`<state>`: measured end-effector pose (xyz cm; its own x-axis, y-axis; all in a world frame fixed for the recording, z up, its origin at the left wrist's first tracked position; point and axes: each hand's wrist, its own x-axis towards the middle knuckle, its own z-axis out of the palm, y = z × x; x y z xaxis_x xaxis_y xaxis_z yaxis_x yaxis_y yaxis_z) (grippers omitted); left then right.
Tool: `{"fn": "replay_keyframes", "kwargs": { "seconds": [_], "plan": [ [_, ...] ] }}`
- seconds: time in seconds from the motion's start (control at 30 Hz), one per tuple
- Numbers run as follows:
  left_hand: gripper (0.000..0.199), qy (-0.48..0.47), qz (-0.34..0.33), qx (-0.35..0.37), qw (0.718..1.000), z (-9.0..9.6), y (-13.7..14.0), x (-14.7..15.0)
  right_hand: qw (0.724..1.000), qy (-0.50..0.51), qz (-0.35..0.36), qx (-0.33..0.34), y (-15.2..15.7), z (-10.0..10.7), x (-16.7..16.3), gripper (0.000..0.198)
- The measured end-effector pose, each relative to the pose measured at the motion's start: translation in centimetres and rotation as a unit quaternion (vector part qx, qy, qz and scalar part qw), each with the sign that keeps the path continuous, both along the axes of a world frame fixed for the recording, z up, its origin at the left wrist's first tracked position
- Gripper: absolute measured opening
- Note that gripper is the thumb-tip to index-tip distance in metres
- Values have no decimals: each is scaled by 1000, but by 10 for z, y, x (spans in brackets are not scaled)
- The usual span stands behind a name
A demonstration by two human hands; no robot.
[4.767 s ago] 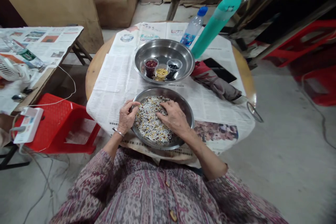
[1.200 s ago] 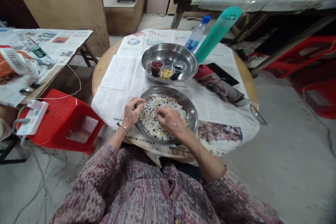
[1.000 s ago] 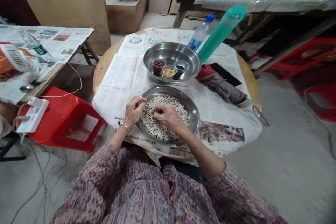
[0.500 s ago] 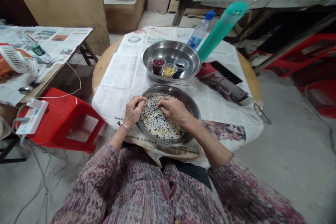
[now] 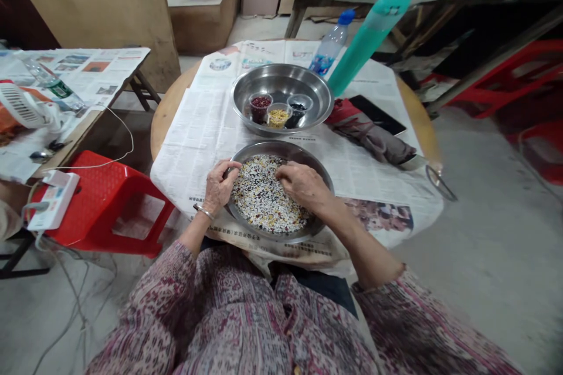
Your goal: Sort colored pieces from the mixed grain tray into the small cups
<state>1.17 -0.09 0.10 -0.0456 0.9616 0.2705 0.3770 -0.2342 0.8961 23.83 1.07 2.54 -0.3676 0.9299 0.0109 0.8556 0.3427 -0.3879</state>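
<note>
A round steel basin in front of me holds a spread of mixed white, black, yellow and red grains and beans. At its left rim is my left hand, fingers curled over the edge and gripping it. Above the right part of the grains, my right hand has its fingertips pressed together; whatever they pinch is too small to make out. Just beyond stands a second steel basin with three clear plastic cups: dark red beans, yellow beans and black beans.
Newspaper covers the round table. Behind the far basin are a plastic bottle and a long green tube. To the right lie a folded umbrella and a black phone. A red stool with a power strip stands left.
My right hand has shifted a little to the right over the grains, fingertips still together. My left hand stays at the basin's left rim. The view has moved slightly.
</note>
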Motion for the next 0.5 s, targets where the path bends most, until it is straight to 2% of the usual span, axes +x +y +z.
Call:
{"fn": "replay_keyframes", "kwargs": {
  "seconds": [0.1,0.17,0.27,0.33,0.4,0.5],
  "plan": [
    [14,-2,-4,1,1000,0,0,0,997,52,50,-36,-19,10,7,19],
    [15,0,-5,2,1000,1,0,0,993,74,87,-30,-36,16,5,21],
    [15,6,-1,1,1000,1,0,0,983,54,178,-14,-55,19,-6,34],
    [15,6,0,1,1000,1,0,0,979,17,200,-17,-59,18,-13,29],
    [15,4,0,1,1000,1,0,0,984,-23,176,-17,-56,14,-16,24],
    [15,3,-1,2,1000,0,0,0,996,-45,79,20,-44,9,-10,23]
  ]
}}
